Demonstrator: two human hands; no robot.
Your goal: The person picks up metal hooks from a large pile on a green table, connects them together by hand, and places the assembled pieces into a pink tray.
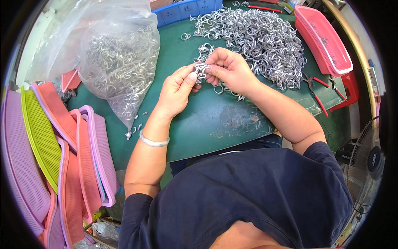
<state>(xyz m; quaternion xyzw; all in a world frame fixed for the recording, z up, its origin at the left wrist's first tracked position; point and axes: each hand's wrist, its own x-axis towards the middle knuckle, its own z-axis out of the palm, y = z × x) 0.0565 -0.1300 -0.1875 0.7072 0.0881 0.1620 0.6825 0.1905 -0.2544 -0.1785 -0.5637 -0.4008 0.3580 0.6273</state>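
Hands at mid-bench, joining small metal rings. Left hand and right hand meet over the green bench, both curled, their fingertips pressed together on a small cluster of silver rings held between them and lifted just clear of the mat. The step in hand appears to be linking or sorting rings by finger pressure; the next move would call for a firm pinch with one hand while the other turns or feeds a single ring. Loose ring heap lies just beyond the right hand; a few stray rings sit under it. Clear bag of rings rests beyond the left hand. Red-handled pliers lie past the heap, beside a pink basket. Stacked mesh trays stand outside the left forearm.
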